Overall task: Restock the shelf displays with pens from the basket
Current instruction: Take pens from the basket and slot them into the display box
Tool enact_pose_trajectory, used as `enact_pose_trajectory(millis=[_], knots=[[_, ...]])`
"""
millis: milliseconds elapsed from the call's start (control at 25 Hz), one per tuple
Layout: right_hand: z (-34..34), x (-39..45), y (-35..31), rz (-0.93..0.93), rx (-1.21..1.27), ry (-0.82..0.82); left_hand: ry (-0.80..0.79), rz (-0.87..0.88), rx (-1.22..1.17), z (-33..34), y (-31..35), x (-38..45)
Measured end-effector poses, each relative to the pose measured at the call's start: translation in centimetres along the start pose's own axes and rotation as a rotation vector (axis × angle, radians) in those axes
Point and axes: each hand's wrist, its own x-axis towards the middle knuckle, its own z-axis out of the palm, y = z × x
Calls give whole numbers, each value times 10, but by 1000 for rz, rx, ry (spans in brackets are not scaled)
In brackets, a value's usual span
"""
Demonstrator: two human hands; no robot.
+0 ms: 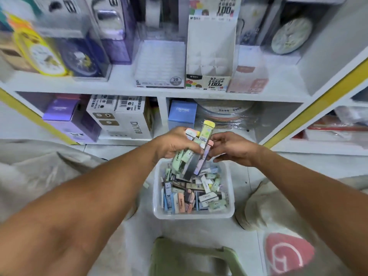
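Head view, centre frame: our left hand (175,145) is gripping a bundle of cases (191,156) over the basket (231,196); our right hand (232,149) is apparently pinching a pink one (206,154).

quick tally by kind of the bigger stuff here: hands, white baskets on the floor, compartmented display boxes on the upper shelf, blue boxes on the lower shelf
Hands: 2, the left hand and the right hand, both gripping the bunch of slim cases
White basket: 1
Compartmented display box: 1
Blue box: 1
Total: 5
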Motion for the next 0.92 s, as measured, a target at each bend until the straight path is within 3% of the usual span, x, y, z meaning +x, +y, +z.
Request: enact_pose_trajectory(millis=[480,640,760,920], knots=[[17,-79,-149,-395,-102,354,110,198,-441,-16,141,-112],[10,-87,-198,-468,-145,430,138,207,-509,-27,185,-122],[-10,-83,-228,-571,-160,592,194,171,-566,-48,204,-116],[-37,-65,-251,-725,-633,861,265,104,-530,-74,216,-102]])
